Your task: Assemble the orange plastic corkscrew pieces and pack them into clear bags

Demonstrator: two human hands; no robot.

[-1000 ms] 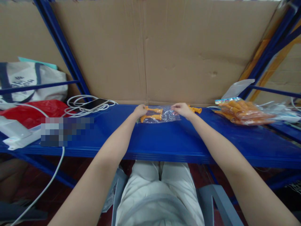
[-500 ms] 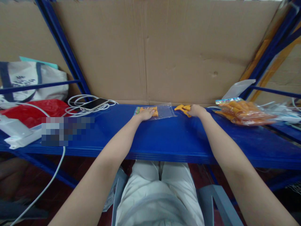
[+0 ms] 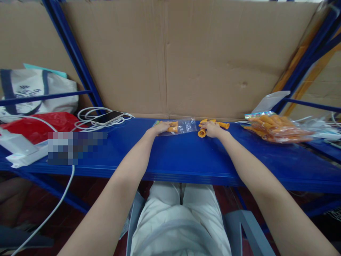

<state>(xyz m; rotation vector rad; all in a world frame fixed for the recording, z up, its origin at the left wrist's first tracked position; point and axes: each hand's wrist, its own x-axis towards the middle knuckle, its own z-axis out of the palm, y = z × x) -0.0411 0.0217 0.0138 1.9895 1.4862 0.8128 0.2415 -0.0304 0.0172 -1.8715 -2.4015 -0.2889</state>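
On the blue shelf, my left hand point(image 3: 161, 128) rests on the left end of a clear plastic bag point(image 3: 186, 125) with orange pieces point(image 3: 173, 127) inside. Its fingers lie mostly flat over the bag's printed end. To the right of the bag, my right hand point(image 3: 211, 128) is closed over loose orange pieces. One orange piece point(image 3: 201, 133) shows its round flared end below the fingers, and another point(image 3: 224, 125) points out to the right. What lies under the right palm is hidden.
Filled bags of orange pieces point(image 3: 279, 128) lie at the right. At the left are a phone point(image 3: 108, 118) on coiled white cable, a red bag point(image 3: 53, 122), a power strip point(image 3: 26, 153) and a cloth bag point(image 3: 61, 92). Cardboard point(image 3: 165, 60) stands behind.
My right hand has moved left over the loose orange pieces, which have shifted and turned. My left hand has slid slightly left, uncovering more of the bagged pieces.
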